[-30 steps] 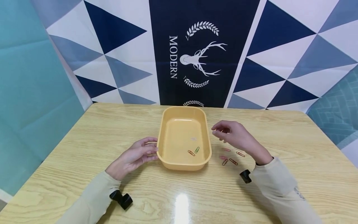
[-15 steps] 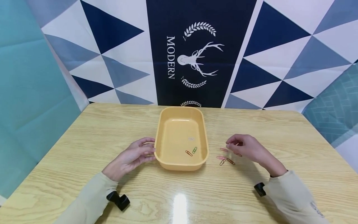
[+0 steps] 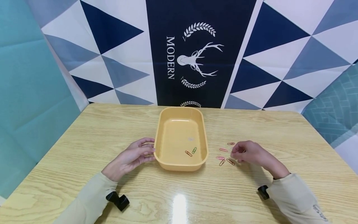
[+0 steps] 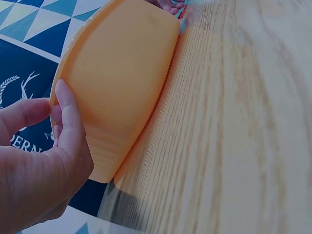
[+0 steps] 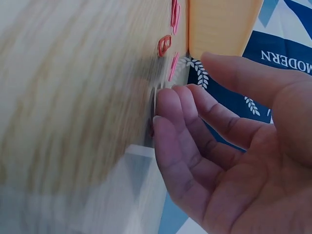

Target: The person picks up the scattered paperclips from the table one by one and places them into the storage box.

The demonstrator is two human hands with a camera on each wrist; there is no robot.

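Nearest lie two beige fabric sleeves (image 3: 86,199) (image 3: 292,193), each with a small black device (image 3: 118,200) (image 3: 263,192) at the cuff, over a pale wood-grained table (image 3: 145,199). The left hand (image 3: 130,160) has its fingers extended and a little apart, their tips touching the left side of a yellow, round-cornered, rectangular tray (image 3: 181,167). The right hand (image 3: 249,152) is bent down to the table right of the tray, fingers curved; the tips are partly hidden, so I cannot tell whether they pinch a clip. Just left of it lie a dark red wire paper clip (image 3: 230,161) and a brownish-red wire paper clip (image 3: 222,162), with two pink paper clips (image 3: 220,158) (image 3: 223,150) beyond. A red paper clip (image 3: 231,143) lies farthest back. Inside the tray, toward its near right, sit an orange-red clip (image 3: 188,153), a green clip (image 3: 194,150) beside it and, farther in, something thin and whitish (image 3: 190,139). Behind the table hangs a navy, white and grey-blue patterned cloth (image 3: 193,93) lettered MODERN.
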